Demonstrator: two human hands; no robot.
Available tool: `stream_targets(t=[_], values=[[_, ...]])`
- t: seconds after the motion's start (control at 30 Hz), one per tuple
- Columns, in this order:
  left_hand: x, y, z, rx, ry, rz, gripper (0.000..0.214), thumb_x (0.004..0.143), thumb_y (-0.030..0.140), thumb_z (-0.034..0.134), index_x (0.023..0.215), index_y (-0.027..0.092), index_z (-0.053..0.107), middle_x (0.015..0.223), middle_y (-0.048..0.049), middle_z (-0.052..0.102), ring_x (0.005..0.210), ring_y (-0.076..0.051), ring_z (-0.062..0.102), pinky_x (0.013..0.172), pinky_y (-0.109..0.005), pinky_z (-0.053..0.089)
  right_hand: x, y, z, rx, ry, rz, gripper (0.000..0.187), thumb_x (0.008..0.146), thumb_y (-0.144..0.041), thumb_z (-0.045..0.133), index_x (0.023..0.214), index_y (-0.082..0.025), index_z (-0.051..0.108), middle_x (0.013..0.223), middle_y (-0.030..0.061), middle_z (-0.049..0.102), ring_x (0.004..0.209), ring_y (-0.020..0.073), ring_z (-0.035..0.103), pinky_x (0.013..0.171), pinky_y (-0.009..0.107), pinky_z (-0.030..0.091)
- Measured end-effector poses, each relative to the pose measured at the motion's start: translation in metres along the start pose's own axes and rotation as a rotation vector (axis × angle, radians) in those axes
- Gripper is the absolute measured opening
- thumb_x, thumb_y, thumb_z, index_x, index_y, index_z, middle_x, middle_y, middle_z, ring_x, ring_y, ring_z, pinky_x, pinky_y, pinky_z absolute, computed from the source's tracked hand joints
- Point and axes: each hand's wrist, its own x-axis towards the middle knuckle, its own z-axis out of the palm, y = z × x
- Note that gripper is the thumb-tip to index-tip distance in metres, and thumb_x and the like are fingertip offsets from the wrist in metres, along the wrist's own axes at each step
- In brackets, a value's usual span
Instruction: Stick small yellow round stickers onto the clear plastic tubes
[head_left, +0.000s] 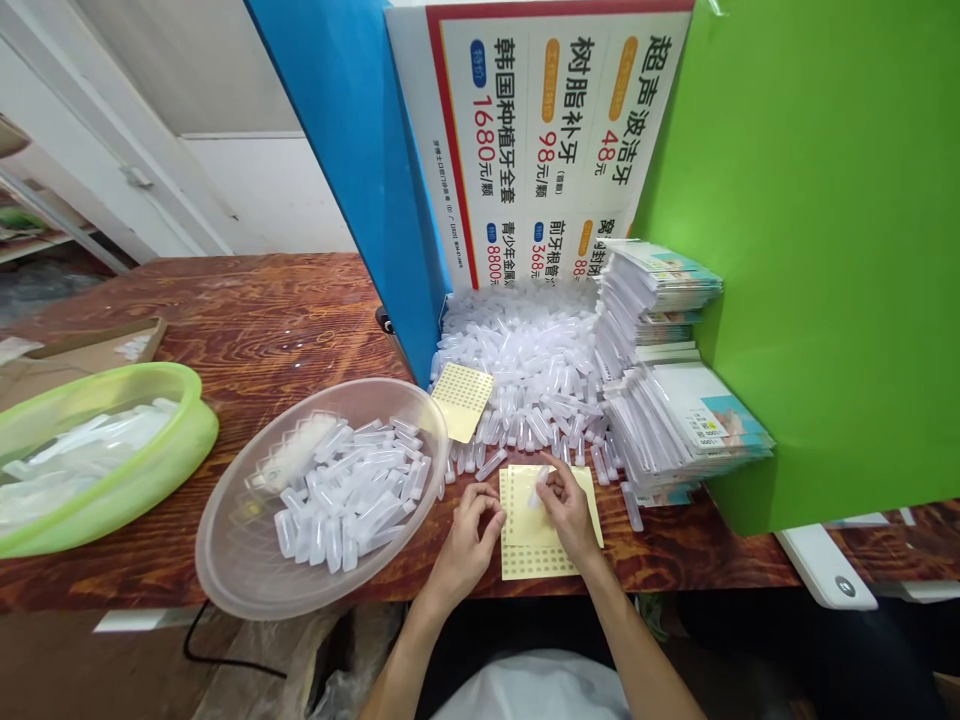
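My right hand (568,513) is closed in a pinch on a small clear plastic tube (537,492), held just above a yellow sticker sheet (529,535) lying on the wooden table (255,320). My left hand (466,540) rests beside it at the sheet's left edge, fingers curled with thumb and forefinger pressed together; what they hold, if anything, is too small to see. A big heap of the same clear tubes (525,350) lies right behind the sheet. To the left of my hands, a clear plastic bowl (247,540) holds several tubes.
A second yellow sticker sheet (463,400) leans on the bowl's rim. A green bowl (187,420) with clear plastic pieces sits far left. Stacks of printed cards (675,400) stand right of the heap. Blue, white printed and green boards wall the back and right.
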Motion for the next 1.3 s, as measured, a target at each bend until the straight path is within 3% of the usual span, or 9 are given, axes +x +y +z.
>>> stream_targets(t=[0.23,0.57,0.83,1.3], values=[[0.017,0.022,0.025,-0.173,0.066,0.014,0.020,0.098,0.038,0.051,0.090,0.022,0.060,0.112,-0.0093,0.054,0.111,-0.025,0.056,0.092,-0.038,0.047,0.007,0.001,-0.008,0.344,0.085,0.101,0.025,0.079,-0.037,0.072,0.099,-0.021,0.071,0.063,-0.0052,0.048,0.049,0.0086,0.036,0.045,0.022,0.026],[0.033,0.023,0.060,-0.288,0.168,0.002,0.023,0.095,0.041,0.054,0.088,0.021,0.062,0.109,-0.0093,0.055,0.108,-0.024,0.055,0.090,-0.037,0.048,0.009,-0.004,-0.009,0.473,0.127,0.139,0.028,0.073,-0.038,0.079,0.093,-0.021,0.070,0.055,-0.0061,0.051,0.044,0.0074,0.039,0.044,0.021,0.026],[0.035,0.025,0.065,-0.281,0.185,-0.024,0.025,0.095,0.042,0.054,0.088,0.020,0.062,0.110,-0.0097,0.055,0.109,-0.025,0.055,0.083,-0.036,0.053,0.010,-0.002,-0.008,0.462,0.126,0.123,0.030,0.073,-0.040,0.079,0.093,-0.019,0.069,0.059,-0.0053,0.053,0.044,0.0069,0.038,0.043,0.021,0.025],[0.037,0.022,0.067,-0.257,0.194,-0.003,0.025,0.096,0.042,0.054,0.088,0.020,0.062,0.106,-0.0085,0.055,0.108,-0.023,0.056,0.088,-0.034,0.050,0.009,0.001,-0.008,0.433,0.124,0.121,0.031,0.078,-0.043,0.077,0.095,-0.019,0.068,0.058,-0.0055,0.053,0.045,0.0078,0.040,0.044,0.022,0.028]])
